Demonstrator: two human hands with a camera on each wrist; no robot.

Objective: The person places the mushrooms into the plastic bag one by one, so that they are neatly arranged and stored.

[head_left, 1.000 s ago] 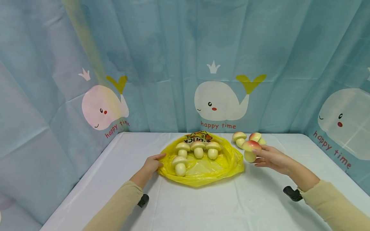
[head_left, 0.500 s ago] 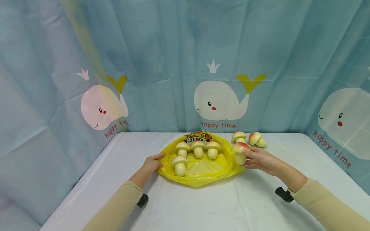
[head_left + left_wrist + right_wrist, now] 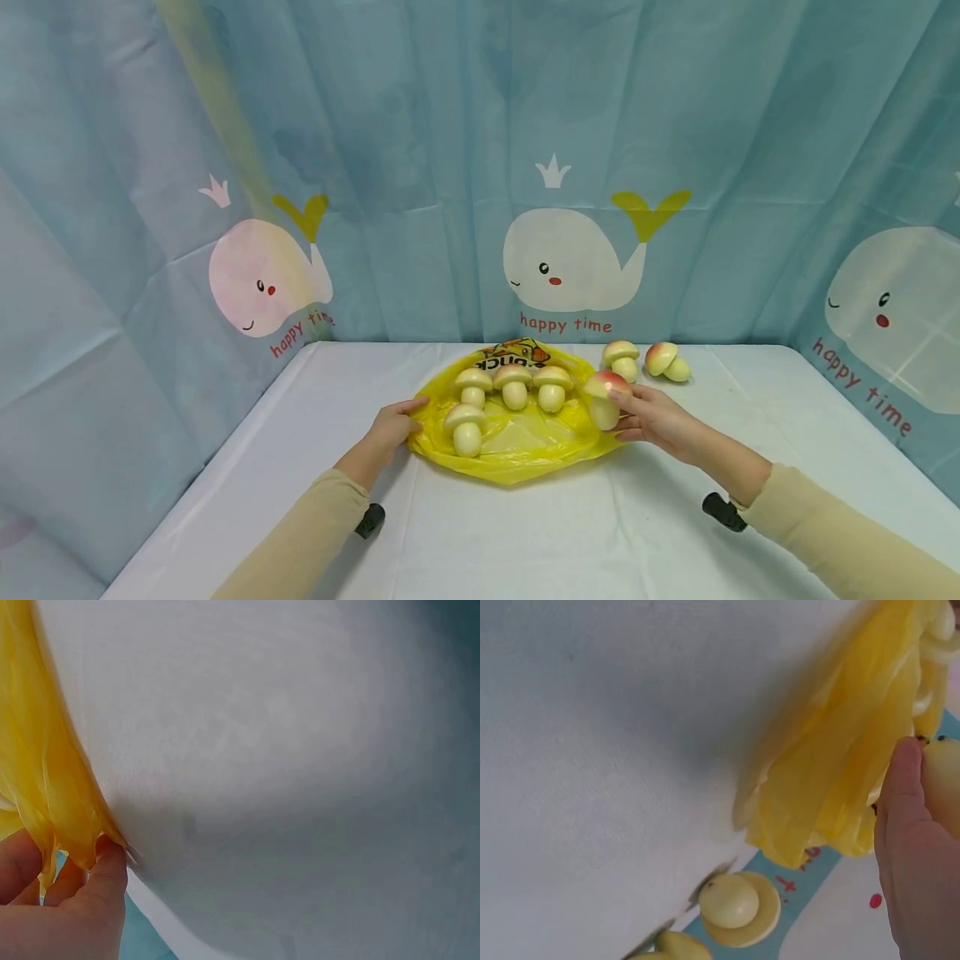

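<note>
A yellow plastic bag (image 3: 517, 467) lies spread open on the table with several pale toy mushrooms (image 3: 514, 388) inside it. At its left edge my left hand (image 3: 392, 427) pinches the rim, and the left wrist view shows thin bag film between thumb and fingers (image 3: 109, 871). Over the bag's right side, my right hand (image 3: 662, 423) holds a mushroom with a reddish cap (image 3: 604, 402), stem down. In the right wrist view part of that mushroom (image 3: 943, 784) shows beside the fingers, the rest cut off by the frame.
Beyond the bag to the right, two more mushrooms stand on the white table (image 3: 525, 542): one upright mushroom (image 3: 621, 360) and one tipped mushroom (image 3: 667, 362). A blue curtain (image 3: 450, 167) with whale prints hangs behind the table. Dark wrist devices (image 3: 724, 512) sit below both forearms.
My right hand has carried the red-capped mushroom leftward, from beside the two mushrooms on the table to over the bag's right edge. The left hand keeps its place on the rim.
</note>
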